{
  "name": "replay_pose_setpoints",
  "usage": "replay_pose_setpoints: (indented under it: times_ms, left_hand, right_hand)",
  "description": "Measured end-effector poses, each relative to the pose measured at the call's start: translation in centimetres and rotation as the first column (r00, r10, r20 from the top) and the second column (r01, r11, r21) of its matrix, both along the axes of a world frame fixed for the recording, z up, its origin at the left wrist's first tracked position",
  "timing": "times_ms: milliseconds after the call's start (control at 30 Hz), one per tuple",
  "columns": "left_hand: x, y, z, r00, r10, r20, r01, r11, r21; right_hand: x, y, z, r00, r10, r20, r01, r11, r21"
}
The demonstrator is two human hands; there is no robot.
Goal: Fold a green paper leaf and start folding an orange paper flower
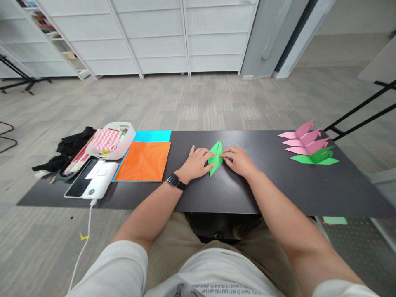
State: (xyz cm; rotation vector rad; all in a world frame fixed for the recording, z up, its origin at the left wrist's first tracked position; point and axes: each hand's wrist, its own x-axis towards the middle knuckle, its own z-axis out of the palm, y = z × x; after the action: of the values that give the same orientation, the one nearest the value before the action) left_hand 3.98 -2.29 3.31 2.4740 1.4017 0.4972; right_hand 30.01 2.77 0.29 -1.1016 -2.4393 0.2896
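A folded green sheet of origami paper (217, 150), shaped like a narrow diamond with a crease down its middle, lies on the dark table in front of me. My left hand (198, 161), with a black watch on its wrist, holds the paper's left side with thumb and fingertips, one finger sticking out apart. At the right edge, my right hand (238, 160) grips the paper with its fingers bent and close together. The fingertips cover parts of both edges.
Orange paper (144, 161) lies over blue paper (154, 136) on the left. Beside it are a white basket (131, 138), a white device (103, 180) with a cable, and black cloth (76, 141). Folded pink paper figures (305, 142) and a green one (315, 158) stand at right.
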Motion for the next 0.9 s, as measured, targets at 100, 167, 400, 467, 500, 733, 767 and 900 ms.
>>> replay_pose_setpoints:
  times_ms: [100,167,400,467,500,733,767,900]
  left_hand:
    - [-0.1,0.1,0.0,1.0,-0.01,-0.011,0.01,1.0,0.006]
    - [-0.2,0.3,-0.1,0.999,-0.029,-0.021,0.029,0.999,0.017]
    - [-0.1,0.6,-0.3,0.995,-0.104,-0.003,0.104,0.994,0.025]
    - [-0.1,0.5,-0.2,0.995,-0.1,0.017,0.1,0.995,0.022]
    - [-0.1,0.5,-0.1,0.995,-0.1,0.023,0.1,0.995,0.016]
    - [-0.5,0.9,-0.2,0.994,-0.109,0.016,0.11,0.994,-0.012]
    - [-0.5,0.9,-0.3,0.994,-0.111,0.015,0.111,0.994,-0.011]
    - [-0.8,0.9,-0.3,0.992,-0.119,0.03,0.12,0.993,-0.015]
  right_hand:
    - [-0.2,-0.2,0.4,1.0,0.012,-0.014,-0.012,1.0,0.011]
    - [-0.4,-0.5,0.6,1.0,0.022,-0.012,-0.022,1.0,0.014]
    - [-1.3,-1.3,1.2,0.998,0.064,0.016,-0.064,0.998,0.026]
    - [-1.7,-1.4,1.3,0.997,0.08,0.021,-0.081,0.997,0.022]
    - [-1.8,-1.5,1.2,0.996,0.087,0.024,-0.087,0.996,0.018]
    - [-0.9,-0.9,0.8,0.999,0.043,0.03,-0.042,0.999,-0.025]
    - [-0.7,-0.8,0.8,0.999,0.044,0.033,-0.043,0.999,-0.032]
    - [-0.5,-1.1,1.2,0.998,0.061,0.019,-0.06,0.997,-0.05]
